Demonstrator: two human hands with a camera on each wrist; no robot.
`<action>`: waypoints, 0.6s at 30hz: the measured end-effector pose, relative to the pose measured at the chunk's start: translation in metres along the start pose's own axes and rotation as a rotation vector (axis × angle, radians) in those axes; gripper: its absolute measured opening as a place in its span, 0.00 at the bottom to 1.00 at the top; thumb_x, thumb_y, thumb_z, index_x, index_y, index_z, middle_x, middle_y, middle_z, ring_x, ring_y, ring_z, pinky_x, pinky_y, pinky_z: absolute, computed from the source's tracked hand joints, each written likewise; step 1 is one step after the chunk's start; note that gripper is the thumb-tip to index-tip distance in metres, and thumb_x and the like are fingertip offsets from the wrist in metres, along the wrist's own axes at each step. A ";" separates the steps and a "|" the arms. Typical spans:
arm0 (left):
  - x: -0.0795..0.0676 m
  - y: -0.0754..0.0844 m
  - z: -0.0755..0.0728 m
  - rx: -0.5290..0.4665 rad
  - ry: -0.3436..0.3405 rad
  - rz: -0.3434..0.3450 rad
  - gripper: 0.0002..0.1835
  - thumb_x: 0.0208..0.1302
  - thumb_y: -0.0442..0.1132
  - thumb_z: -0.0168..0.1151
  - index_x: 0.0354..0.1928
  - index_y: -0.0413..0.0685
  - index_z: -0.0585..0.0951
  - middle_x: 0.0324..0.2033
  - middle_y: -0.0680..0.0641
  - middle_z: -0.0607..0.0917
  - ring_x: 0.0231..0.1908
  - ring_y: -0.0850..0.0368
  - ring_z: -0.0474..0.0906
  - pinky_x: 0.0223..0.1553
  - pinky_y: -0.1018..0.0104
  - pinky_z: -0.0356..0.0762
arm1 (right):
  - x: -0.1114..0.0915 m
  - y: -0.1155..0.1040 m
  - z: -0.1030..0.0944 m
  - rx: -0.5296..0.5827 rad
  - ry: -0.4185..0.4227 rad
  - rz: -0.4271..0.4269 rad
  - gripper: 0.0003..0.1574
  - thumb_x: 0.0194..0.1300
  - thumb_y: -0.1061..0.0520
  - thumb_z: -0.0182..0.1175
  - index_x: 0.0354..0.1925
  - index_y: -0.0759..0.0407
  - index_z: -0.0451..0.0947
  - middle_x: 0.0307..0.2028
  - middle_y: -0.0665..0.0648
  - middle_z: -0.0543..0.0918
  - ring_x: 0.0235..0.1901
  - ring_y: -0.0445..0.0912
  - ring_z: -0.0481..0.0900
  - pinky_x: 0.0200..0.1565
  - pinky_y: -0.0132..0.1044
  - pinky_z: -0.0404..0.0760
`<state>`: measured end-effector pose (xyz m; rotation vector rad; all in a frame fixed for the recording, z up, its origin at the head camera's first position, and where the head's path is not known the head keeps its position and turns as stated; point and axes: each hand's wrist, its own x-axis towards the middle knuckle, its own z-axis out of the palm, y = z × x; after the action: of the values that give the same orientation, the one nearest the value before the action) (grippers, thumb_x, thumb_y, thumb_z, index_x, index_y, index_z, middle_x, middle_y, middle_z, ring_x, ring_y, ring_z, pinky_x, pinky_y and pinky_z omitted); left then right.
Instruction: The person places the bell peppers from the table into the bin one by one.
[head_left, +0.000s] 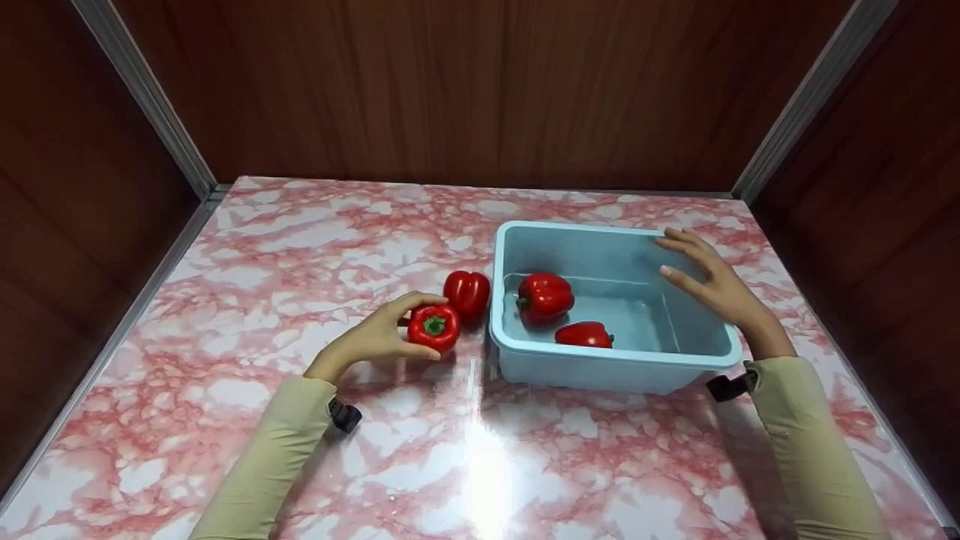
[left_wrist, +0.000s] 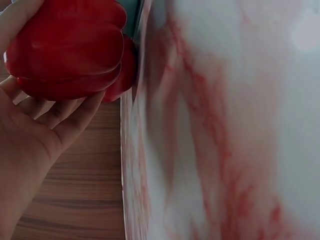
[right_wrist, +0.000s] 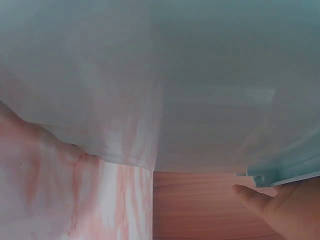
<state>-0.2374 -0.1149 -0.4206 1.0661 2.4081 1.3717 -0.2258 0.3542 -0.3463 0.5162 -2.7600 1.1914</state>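
My left hand (head_left: pixel 377 334) grips a red bell pepper (head_left: pixel 435 327) between thumb and fingers, its green stem facing up. The left wrist view shows that pepper (left_wrist: pixel 67 50) large, with fingers curled beneath it. Just behind it, a second red bell pepper (head_left: pixel 466 295) stands on the table against the left side of a light blue plastic bin (head_left: pixel 600 358). Inside the bin lie two more red bell peppers, one near the left wall (head_left: pixel 545 298) and one by the front wall (head_left: pixel 585 334). Over the bin's right rim, my right hand (head_left: pixel 716 286) has its fingers spread and holds nothing.
Pink-and-white marbled table (head_left: pixel 247 450) lies under everything. Dark wood panels (head_left: pixel 465 90) enclose the back and both sides, with metal corner posts (head_left: pixel 142 97). The bin wall (right_wrist: pixel 210 100) fills much of the right wrist view.
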 end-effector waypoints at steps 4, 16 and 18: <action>0.006 -0.012 0.001 0.010 0.016 0.004 0.41 0.44 0.41 0.75 0.63 0.49 0.68 0.58 0.49 0.73 0.56 0.52 0.70 0.55 0.53 0.71 | 0.001 0.003 0.000 -0.002 0.005 -0.009 0.31 0.65 0.57 0.57 0.64 0.61 0.64 0.69 0.64 0.53 0.70 0.59 0.40 0.63 0.68 0.41; 0.018 -0.022 -0.001 0.034 0.031 0.047 0.42 0.42 0.54 0.75 0.62 0.58 0.68 0.56 0.59 0.73 0.56 0.61 0.70 0.55 0.56 0.71 | 0.009 0.041 0.001 -0.007 0.009 0.001 0.31 0.65 0.51 0.57 0.65 0.47 0.65 0.70 0.54 0.53 0.71 0.52 0.42 0.63 0.68 0.41; 0.020 -0.020 -0.002 0.031 0.033 0.056 0.42 0.42 0.54 0.75 0.62 0.58 0.69 0.55 0.59 0.73 0.55 0.61 0.71 0.55 0.56 0.71 | 0.009 0.040 0.001 -0.008 0.009 0.003 0.31 0.65 0.51 0.57 0.65 0.47 0.65 0.70 0.54 0.53 0.71 0.52 0.41 0.63 0.68 0.41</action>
<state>-0.2628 -0.1094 -0.4321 1.1350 2.4486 1.3846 -0.2478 0.3769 -0.3723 0.5049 -2.7576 1.1805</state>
